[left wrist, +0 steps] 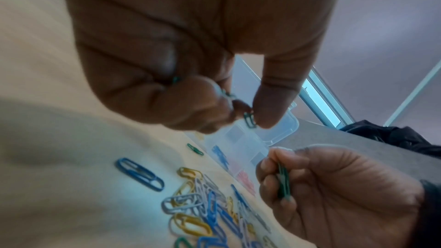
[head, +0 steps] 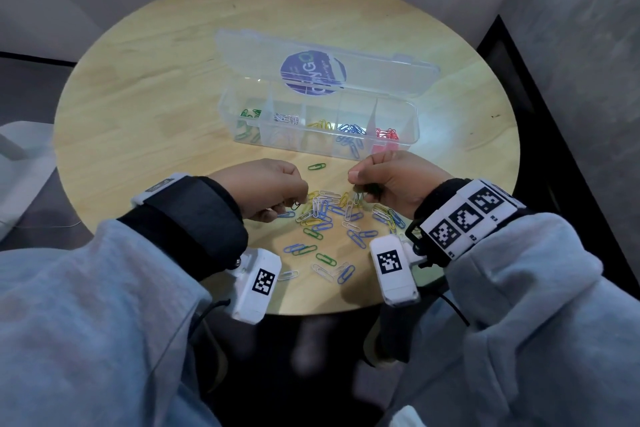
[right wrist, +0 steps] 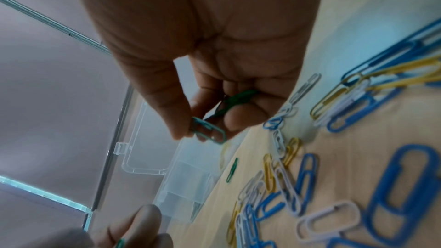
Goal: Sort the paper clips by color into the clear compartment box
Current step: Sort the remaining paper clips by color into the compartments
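1. Grey sleeves (head: 104,305) fill the bottom of the head view, each wrist wearing a black strap and a white camera block with a checkered marker.
2. Just beyond them, the loose pile of paper clips (head: 329,215) lies on the round wooden table (head: 138,97), a mix of blue, yellow, white and green, between and below the two hands.
3. The left hand (head: 266,189) hovers over the pile's left edge with its fingers curled; in the left wrist view its thumb and fingertips pinch a green clip (left wrist: 249,120), and another speck of green shows deeper in the folded fingers.
4. The right hand (head: 391,180) hangs over the pile's right edge, also curled; the right wrist view shows it pinching a bunch of green clips (right wrist: 210,129) between thumb and fingers, more green tucked against the palm.
5. One single green clip (head: 317,166) lies alone on the table between the hands and the box.
6. The clear compartment box (head: 318,125) stands past the hands, its lid (head: 325,62) folded back and bearing a round purple sticker.
7. Its five compartments hold, from left to right, green, white, yellow, blue and red clips.
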Demonstrator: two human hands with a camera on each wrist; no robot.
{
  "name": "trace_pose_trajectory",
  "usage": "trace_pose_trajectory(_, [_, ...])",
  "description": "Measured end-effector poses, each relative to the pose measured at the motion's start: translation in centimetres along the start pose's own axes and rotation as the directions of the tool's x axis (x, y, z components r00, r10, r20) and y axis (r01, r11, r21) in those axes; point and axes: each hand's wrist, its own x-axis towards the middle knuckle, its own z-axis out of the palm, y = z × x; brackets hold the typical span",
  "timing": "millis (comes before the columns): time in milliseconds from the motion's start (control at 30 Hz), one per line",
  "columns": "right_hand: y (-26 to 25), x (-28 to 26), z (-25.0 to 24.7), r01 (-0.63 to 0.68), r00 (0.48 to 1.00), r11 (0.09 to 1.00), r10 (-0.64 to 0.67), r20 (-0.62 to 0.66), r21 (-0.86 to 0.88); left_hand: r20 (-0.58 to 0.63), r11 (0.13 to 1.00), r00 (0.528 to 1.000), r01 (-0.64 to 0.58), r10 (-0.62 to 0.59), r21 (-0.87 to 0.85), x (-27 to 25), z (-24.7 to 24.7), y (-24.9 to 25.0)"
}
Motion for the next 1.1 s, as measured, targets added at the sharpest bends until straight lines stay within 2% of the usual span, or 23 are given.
trace_pose_trajectory(133, [-0.2, -0.3, 0.1, -0.092, 0.993, 0.989, 0.082, 0.089, 0.117, 0.021, 0.986, 1.000, -0.002, 0.005, -0.168, -0.1, 0.0, 0.3])
trace_pose_trajectory(200, [-0.3, -0.6, 0.3, -0.136, 0.986, 0.983, 0.122, 0.114, 0.121, 0.022, 0.976, 1.000, -0.006, 0.011, -0.218, -0.3, -0.1, 0.4])
trace_pose_trajectory(333, [-0.3, -1.3, 0.9, -0.173, 0.973, 0.981, 0.185, 0.139, -0.094, 0.026, 0.964, 1.000, 0.021, -0.015, -0.265, -0.5, -0.1, 0.2])
trace_pose_trajectory(400, [-0.1, -1.6, 1.0, -0.119, 0.974, 0.956, 0.165, 0.156, -0.268, 0.042, 0.972, 0.998, 0.046, -0.037, -0.230, -0.6, 0.1, 0.3])
trace_pose_trajectory(467, [0.0, -2.1, 1.1, -0.005, 0.977, 0.852, 0.115, 0.178, -0.523, 0.056, 0.988, 0.996, 0.074, -0.067, -0.135, -0.5, 0.3, 0.4])
trace_pose_trajectory(533, [0.2, -2.6, 1.5, 0.105, 0.979, 0.656, 0.063, 0.194, -0.747, 0.051, 0.998, 0.997, 0.060, -0.062, 0.035, -0.3, 0.5, 0.3])
trace_pose_trajectory(600, [0.5, -3.2, 2.3, 0.160, 0.976, 0.518, 0.046, 0.214, -0.840, 0.034, 0.970, 0.999, -0.005, -0.003, 0.242, -0.2, 0.7, -0.1])
trace_pose_trajectory(700, [0.9, -3.5, 3.9, 0.207, 0.969, 0.348, 0.059, 0.241, -0.915, 0.005, 0.841, 0.995, -0.090, 0.104, 0.533, -0.8, 1.3, -0.3])
trace_pose_trajectory(767, [1.1, -3.4, 4.7, 0.209, 0.969, 0.269, 0.074, 0.236, -0.940, -0.004, 0.748, 0.990, -0.104, 0.141, 0.655, -0.9, 1.8, -0.3])
trace_pose_trajectory(900, [1.5, -3.1, 5.6, 0.195, 0.975, 0.161, 0.077, 0.209, -0.968, 0.008, 0.648, 0.988, -0.108, 0.155, 0.754, -0.6, 2.5, -0.6])
trace_pose_trajectory(1100, [1.6, -2.8, 4.8, 0.147, 0.983, 0.228, 0.075, 0.168, -0.962, 0.001, 0.581, 0.984, -0.106, 0.179, 0.807, -0.1, 2.8, -0.7])
